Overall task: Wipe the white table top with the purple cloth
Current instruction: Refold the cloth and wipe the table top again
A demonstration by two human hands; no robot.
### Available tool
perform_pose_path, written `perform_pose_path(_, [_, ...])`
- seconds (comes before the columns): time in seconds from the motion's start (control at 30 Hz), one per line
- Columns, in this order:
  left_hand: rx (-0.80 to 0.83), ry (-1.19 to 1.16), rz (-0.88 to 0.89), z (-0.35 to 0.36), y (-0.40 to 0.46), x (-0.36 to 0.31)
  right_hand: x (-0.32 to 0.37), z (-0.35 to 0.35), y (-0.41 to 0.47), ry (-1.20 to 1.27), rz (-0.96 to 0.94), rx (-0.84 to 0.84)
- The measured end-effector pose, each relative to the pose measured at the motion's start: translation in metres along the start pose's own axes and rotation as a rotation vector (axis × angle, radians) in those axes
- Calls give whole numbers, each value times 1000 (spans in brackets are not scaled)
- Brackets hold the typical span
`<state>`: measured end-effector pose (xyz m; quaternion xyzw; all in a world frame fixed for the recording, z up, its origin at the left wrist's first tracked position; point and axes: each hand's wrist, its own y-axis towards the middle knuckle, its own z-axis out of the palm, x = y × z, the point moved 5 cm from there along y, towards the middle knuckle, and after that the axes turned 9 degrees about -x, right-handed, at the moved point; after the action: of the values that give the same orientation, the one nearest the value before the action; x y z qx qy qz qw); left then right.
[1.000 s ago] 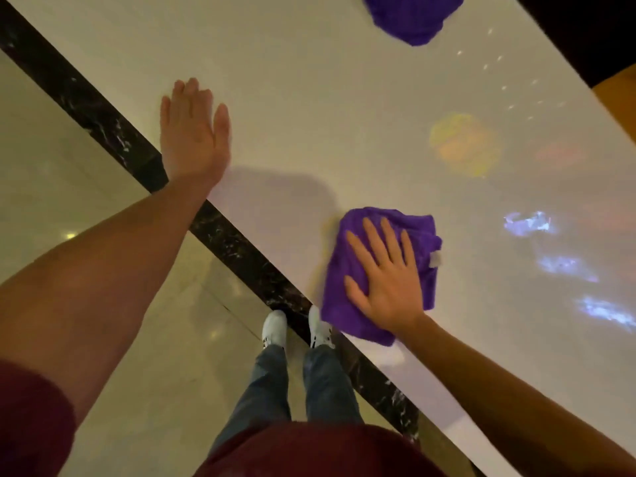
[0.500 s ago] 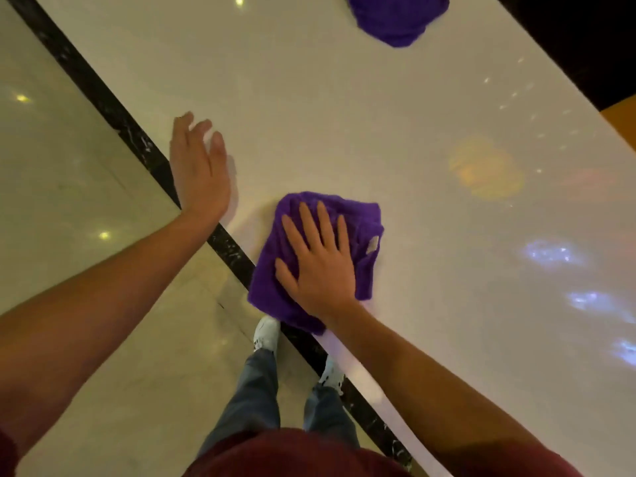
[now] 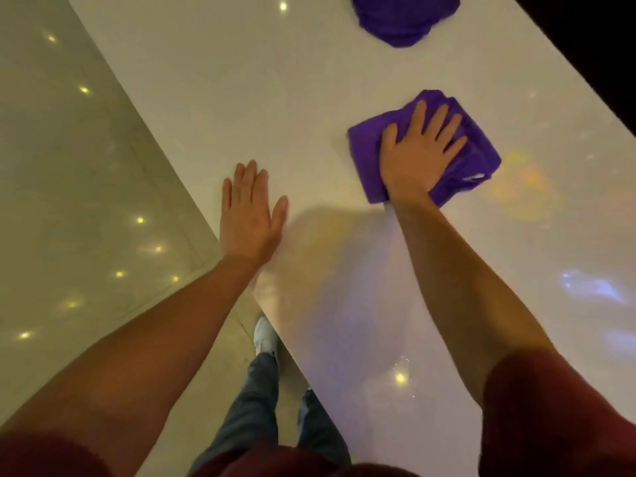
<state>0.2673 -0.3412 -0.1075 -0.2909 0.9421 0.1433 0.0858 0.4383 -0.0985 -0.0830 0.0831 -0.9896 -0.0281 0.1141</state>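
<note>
Fingers: right hand spreads straight fingers flat on the purple cloth; left hand lies flat, fingers straight and together.
Cloth: bunched on the white tabletop, away from its near edge.
Left hand: at the tabletop's near edge.
Second purple cloth: far end, apart.

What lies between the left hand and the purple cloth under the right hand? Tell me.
In the head view, only bare white table top separates the left hand from the purple cloth that the right hand presses flat; nothing stands there.
</note>
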Motion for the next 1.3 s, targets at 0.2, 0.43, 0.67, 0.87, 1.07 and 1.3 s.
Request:
perform_pose_path(0.2, [-38,-67,-69,-10,1,-2,8,-9,-201,84,-486,116])
perform_pose_path(0.43, [-52,-27,-41,-13,4,-10,-24,-13,-72,4,-247,38])
perform_pose_path(0.67, [-73,-43,-52,-7,5,-2,84,26,66,-21,-109,37])
perform_pose_path(0.87, [-57,-18,-45,-9,3,0,37,2,-124,-17,-211,18])
perform_pose_path(1.07, [-17,-7,-57,-11,5,-5,-66,-25,-269,-99,-119,124])
perform_pose_path(1.3, [18,40,-35,-13,5,-5,44,4,-167,29,-397,71])
